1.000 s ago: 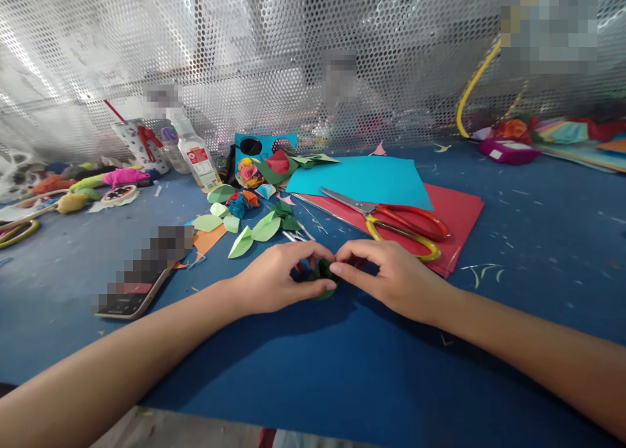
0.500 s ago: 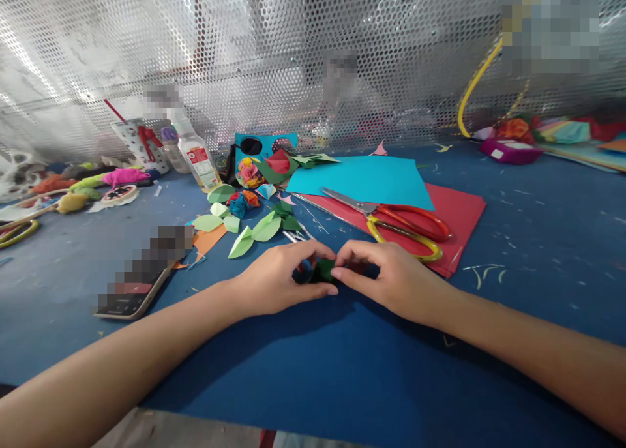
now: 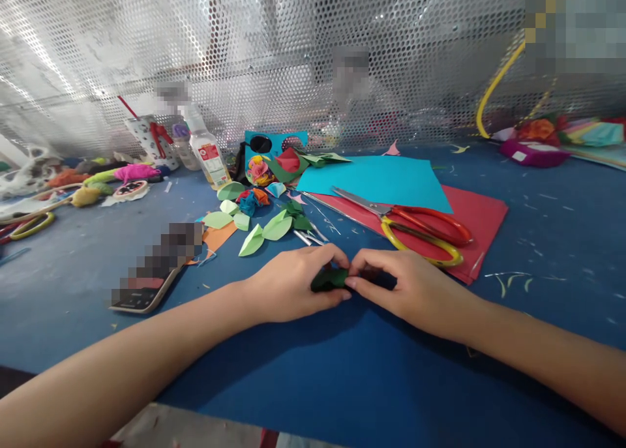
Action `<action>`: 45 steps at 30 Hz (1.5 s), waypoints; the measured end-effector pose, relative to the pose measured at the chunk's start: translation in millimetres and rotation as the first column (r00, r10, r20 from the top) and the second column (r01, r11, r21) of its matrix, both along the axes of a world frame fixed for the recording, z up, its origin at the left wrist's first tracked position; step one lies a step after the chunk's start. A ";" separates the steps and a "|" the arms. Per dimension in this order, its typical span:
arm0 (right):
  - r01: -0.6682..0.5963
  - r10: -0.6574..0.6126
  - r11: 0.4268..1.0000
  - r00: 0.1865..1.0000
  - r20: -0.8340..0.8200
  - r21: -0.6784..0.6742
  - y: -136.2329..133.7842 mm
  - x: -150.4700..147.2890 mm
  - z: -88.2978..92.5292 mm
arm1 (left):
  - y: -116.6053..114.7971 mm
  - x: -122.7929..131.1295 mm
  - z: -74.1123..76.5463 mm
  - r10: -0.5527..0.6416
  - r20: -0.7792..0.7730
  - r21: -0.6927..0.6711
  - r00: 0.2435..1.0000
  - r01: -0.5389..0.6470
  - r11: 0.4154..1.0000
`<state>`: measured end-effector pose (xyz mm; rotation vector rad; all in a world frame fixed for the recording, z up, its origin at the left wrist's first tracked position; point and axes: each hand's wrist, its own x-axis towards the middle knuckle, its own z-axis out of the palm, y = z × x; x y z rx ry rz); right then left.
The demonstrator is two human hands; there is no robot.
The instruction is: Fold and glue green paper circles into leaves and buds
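Between my two hands is a small dark green piece of paper (image 3: 330,279), partly hidden by fingers. My left hand (image 3: 288,283) curls around it, thumb below and fingers above. My right hand (image 3: 398,285) pinches its right end between thumb and fingertips. Just beyond my left hand lie light green paper leaves (image 3: 277,225) and dark green paper leaves (image 3: 302,220). Scissors (image 3: 415,223) with red and yellow handles rest on red paper sheets (image 3: 484,220) and a blue sheet (image 3: 376,180) beyond my right hand.
A phone (image 3: 159,272) lies on the blue table (image 3: 274,376) at the left. A glue bottle (image 3: 209,154), a patterned cup (image 3: 151,141) and yarn (image 3: 137,172) stand or lie at the back left. A perforated metal screen (image 3: 293,63) rises behind. A purple box (image 3: 533,152) sits at the back right.
The whole scene has shifted slightly to the right as the camera turned. Both hands keep hold of the green paper, and more of it shows inside the left hand's curl.
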<state>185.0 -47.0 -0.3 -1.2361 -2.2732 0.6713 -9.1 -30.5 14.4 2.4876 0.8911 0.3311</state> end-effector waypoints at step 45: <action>-0.111 0.101 0.988 0.991 -0.092 -0.105 -0.7 2.7 5.8 | 4.9 2.7 -1.1 0.166 0.227 -0.279 0.960 -0.099 0.955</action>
